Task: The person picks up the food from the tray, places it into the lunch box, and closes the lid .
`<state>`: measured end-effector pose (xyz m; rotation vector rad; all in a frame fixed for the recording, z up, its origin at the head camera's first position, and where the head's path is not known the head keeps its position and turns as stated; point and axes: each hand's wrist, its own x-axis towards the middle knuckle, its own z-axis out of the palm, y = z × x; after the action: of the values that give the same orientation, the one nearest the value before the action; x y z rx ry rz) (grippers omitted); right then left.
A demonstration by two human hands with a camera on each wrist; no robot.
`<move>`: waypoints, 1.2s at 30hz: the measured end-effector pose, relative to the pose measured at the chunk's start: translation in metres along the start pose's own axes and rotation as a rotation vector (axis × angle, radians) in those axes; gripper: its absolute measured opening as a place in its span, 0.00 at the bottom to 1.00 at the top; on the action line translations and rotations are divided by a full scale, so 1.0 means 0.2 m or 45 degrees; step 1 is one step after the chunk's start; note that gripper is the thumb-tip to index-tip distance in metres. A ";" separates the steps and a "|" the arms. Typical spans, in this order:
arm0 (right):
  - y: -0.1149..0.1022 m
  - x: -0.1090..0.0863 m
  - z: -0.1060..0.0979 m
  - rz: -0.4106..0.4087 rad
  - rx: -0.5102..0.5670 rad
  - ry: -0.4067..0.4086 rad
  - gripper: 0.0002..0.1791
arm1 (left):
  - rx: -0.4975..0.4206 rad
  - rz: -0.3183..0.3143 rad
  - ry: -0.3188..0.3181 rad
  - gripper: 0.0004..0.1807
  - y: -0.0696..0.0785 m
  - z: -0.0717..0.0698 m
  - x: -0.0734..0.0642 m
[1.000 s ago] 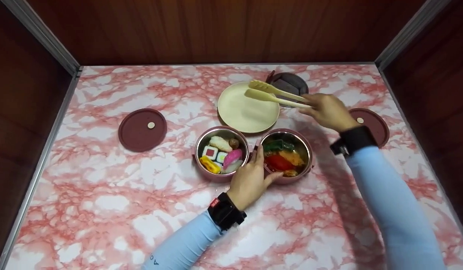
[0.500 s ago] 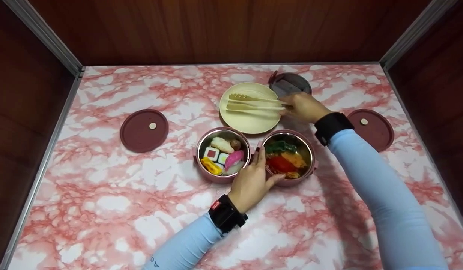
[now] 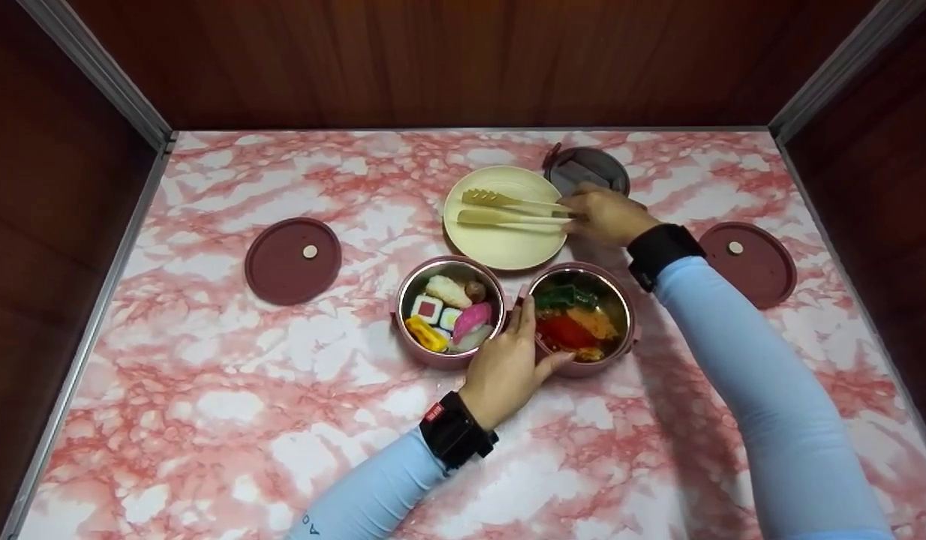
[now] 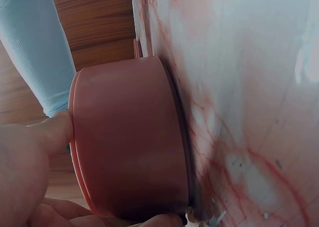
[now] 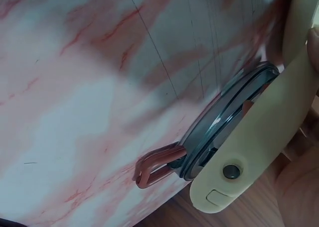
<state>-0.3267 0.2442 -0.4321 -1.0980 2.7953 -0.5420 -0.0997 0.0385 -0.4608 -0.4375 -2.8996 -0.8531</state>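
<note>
My left hand (image 3: 502, 371) holds the right-hand pink lunch pot (image 3: 583, 369), thumb at its front rim and fingers along its left side. In the left wrist view, the thumb meets the rim of the pot (image 4: 129, 142), which stands on the table. Inside are green, red and orange food pieces. My right hand (image 3: 609, 214) grips cream tongs (image 3: 482, 217) by the hinge end, their tips apart over the cream plate (image 3: 508, 256). The right wrist view shows the tongs (image 5: 264, 127) with a dark round button near the end; part of that hand is cut off.
Left of the held pot stands a second pink pot (image 3: 437, 358) with toy sushi. A grey lid (image 3: 590, 166) with a reddish handle lies behind my right hand. Maroon round lids lie at left (image 3: 292, 262) and right (image 3: 752, 274). Wooden walls enclose the table.
My right hand has moved left and lowered the tongs from above the plate's right side to low over its middle. The left hand keeps its hold on the pot.
</note>
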 end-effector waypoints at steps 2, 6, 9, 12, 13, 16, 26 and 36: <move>0.00 0.00 0.00 0.029 -0.003 -0.012 0.20 | 0.002 0.003 0.000 0.55 0.00 0.00 0.00; 0.00 -0.01 0.00 0.052 -0.022 -0.004 0.25 | 0.002 -0.004 -0.006 0.55 0.00 0.00 0.00; 0.00 -0.03 0.00 0.018 -0.010 0.068 0.26 | 0.001 -0.011 -0.016 0.56 0.00 0.00 0.00; -0.02 -0.06 -0.02 -0.003 0.023 0.169 0.25 | -0.001 -0.015 -0.024 0.56 0.00 0.00 0.00; -0.04 -0.08 -0.04 -0.005 0.034 0.201 0.24 | -0.003 -0.014 -0.024 0.56 0.00 0.00 0.00; -0.09 -0.15 -0.08 0.010 0.059 0.276 0.22 | -0.008 -0.013 -0.021 0.56 0.01 0.01 0.00; -0.25 -0.55 -0.11 0.129 0.166 0.302 0.19 | -0.019 0.010 -0.008 0.55 -0.01 0.00 0.00; -0.32 -0.83 0.02 0.307 0.151 0.296 0.17 | -0.013 0.017 0.004 0.55 0.00 0.00 -0.01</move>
<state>-0.1626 0.3117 -0.4197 -0.7030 2.9851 -0.8420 -0.0987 0.0378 -0.4617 -0.4553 -2.8871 -0.8666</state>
